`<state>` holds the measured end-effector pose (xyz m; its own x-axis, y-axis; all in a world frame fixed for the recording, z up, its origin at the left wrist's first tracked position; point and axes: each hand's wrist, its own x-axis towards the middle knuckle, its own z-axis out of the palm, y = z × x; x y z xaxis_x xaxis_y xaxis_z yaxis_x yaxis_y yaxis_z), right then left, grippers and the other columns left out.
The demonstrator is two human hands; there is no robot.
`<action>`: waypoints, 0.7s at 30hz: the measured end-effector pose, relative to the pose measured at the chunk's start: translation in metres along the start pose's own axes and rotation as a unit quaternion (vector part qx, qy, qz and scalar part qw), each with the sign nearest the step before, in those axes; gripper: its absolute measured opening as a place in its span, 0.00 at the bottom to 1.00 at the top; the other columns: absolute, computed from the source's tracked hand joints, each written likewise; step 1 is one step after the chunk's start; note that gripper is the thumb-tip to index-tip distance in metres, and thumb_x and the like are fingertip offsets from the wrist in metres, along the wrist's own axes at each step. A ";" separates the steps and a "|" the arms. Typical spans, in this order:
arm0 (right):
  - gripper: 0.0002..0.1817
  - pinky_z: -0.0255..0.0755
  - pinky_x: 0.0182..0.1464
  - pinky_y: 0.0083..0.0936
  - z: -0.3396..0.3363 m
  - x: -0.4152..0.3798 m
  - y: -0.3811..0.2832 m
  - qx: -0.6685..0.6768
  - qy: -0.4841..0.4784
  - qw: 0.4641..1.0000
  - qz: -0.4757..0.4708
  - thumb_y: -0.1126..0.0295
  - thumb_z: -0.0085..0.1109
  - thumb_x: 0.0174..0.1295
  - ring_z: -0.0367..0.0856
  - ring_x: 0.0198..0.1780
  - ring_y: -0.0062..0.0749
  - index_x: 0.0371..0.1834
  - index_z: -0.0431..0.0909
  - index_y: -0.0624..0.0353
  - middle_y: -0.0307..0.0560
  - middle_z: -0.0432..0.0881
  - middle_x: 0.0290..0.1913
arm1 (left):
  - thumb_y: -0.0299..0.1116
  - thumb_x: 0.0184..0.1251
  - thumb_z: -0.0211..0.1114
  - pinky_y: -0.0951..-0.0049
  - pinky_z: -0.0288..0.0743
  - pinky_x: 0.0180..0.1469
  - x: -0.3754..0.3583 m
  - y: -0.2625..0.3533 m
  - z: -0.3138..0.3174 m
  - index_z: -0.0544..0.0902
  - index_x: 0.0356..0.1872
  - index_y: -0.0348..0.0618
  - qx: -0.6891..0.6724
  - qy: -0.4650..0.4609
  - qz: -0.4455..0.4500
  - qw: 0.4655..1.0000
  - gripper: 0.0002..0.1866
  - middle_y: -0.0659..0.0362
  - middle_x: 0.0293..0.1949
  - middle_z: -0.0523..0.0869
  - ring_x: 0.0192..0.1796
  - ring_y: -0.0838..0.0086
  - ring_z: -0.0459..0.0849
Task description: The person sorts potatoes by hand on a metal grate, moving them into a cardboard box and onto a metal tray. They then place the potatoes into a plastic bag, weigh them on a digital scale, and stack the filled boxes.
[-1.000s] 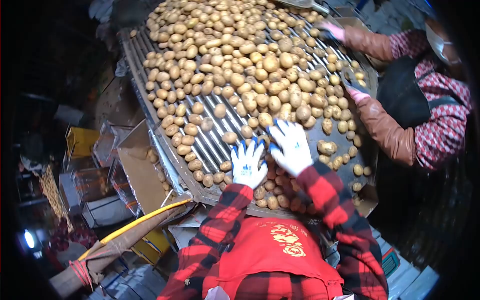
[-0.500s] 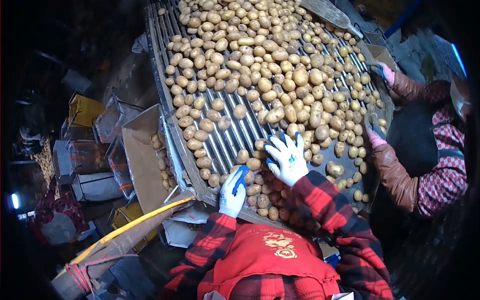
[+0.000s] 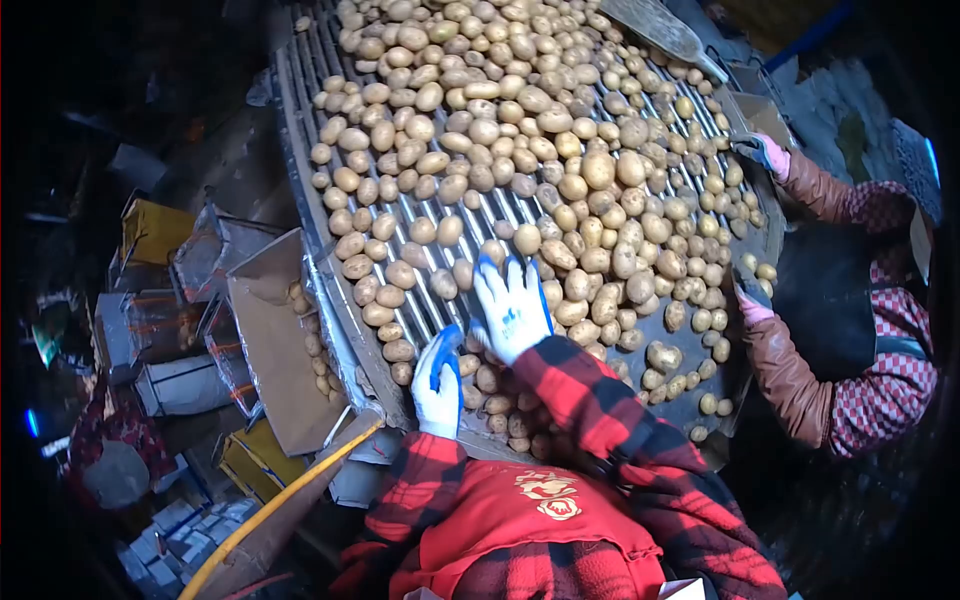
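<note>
Head view: right hand palm down, fingers spread. I see roundish potato just beyond its fingertips, on barred sorting table, no clear long axis. Left hand farther off; its grip I can't tell.

Your right hand hides the potatoes beneath its palm, so you can't see the contact there; your right sleeve masks more below. Up top, the frame slices off the heap and the grey scoop. Your apron's print is too small to read.
</note>
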<state>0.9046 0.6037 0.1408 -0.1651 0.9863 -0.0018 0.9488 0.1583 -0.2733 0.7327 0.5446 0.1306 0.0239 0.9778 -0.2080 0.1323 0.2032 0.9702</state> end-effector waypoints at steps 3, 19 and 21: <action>0.33 0.52 0.71 0.61 -0.023 -0.035 0.018 0.073 -0.015 0.994 -0.081 0.56 0.66 0.53 0.66 0.67 0.54 0.63 0.72 0.54 0.50 0.69 0.67 | 0.17 0.69 0.48 0.70 0.71 0.65 0.010 -0.002 0.007 0.78 0.61 0.31 -0.084 -0.004 -0.012 0.996 0.22 0.53 0.59 0.82 0.61 0.68 0.80; 0.21 0.56 0.69 0.56 -0.065 -0.042 0.106 -0.015 0.178 0.980 0.083 0.68 0.61 0.52 0.77 0.54 0.45 0.52 0.79 0.53 0.46 0.80 0.52 | 0.22 0.74 0.47 0.68 0.70 0.67 0.027 0.018 0.035 0.78 0.60 0.31 0.009 -0.108 0.013 0.994 0.18 0.52 0.58 0.82 0.61 0.66 0.80; 0.20 0.57 0.70 0.52 -0.045 -0.023 0.145 -0.052 0.134 0.982 0.122 0.67 0.63 0.53 0.79 0.55 0.44 0.52 0.80 0.53 0.48 0.82 0.52 | 0.14 0.66 0.49 0.70 0.71 0.65 0.025 0.024 0.041 0.79 0.59 0.33 -0.004 -0.105 0.004 0.994 0.21 0.53 0.57 0.83 0.61 0.68 0.80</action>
<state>1.0578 0.6056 0.1443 0.1334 0.9701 0.2028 0.9761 -0.0931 -0.1964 0.7771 0.5723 0.1440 0.2309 0.9476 -0.2208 0.1240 0.1965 0.9726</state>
